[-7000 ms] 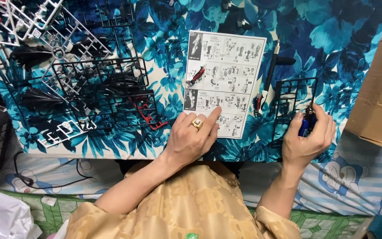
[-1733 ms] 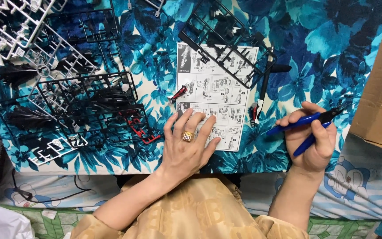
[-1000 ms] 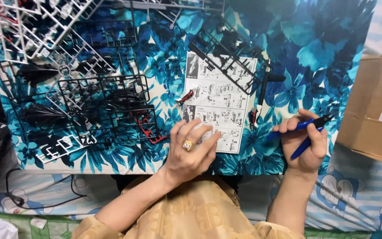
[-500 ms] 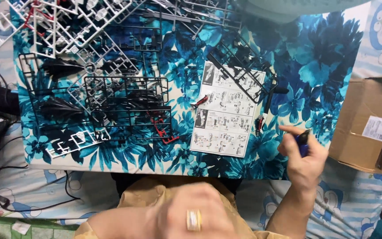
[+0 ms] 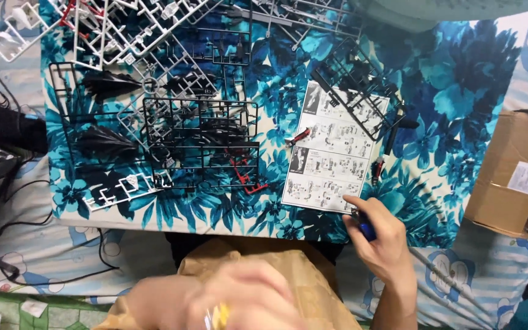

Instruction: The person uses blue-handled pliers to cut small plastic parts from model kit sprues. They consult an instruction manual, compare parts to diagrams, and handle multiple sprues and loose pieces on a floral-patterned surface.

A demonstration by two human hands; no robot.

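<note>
Blue-handled tool [image 5: 366, 230], gripped in the closed right hand [image 5: 381, 240], just off the lower right corner of the instruction sheet [image 5: 332, 159], at about 5 o'clock from the middle of the flowered blue cloth [image 5: 459, 104]. Only a short dark-blue stretch showing between the fingers; tip hidden. Index fingertip touching the sheet's bottom edge.

Left hand [image 5: 239, 302] at 6 o'clock, low in view and close to the camera, smeared by motion, wearing a yellow ring [image 5: 220, 316]; open or closed cannot be told, and nothing seen in it. Tan garment [image 5: 313, 287] beneath it.

Instruction sheet lying flat, tilted slightly clockwise, with a black parts frame [image 5: 355, 101] overlapping its top right corner. Small red piece [image 5: 298, 137] at the sheet's left edge, another red-and-black piece [image 5: 376, 170] at its right edge.

Large black parts frame [image 5: 201, 143] at 9 o'clock from the sheet, red parts [image 5: 245, 177] at its lower right. White parts frames [image 5: 117, 30] toward 11 o'clock, spilling past the cloth's top left corner. Cardboard box [image 5: 511, 177] at 3 o'clock, off the cloth. Black cables [image 5: 25, 244] at 8 o'clock on the cartoon-print bedsheet [image 5: 459, 275].
</note>
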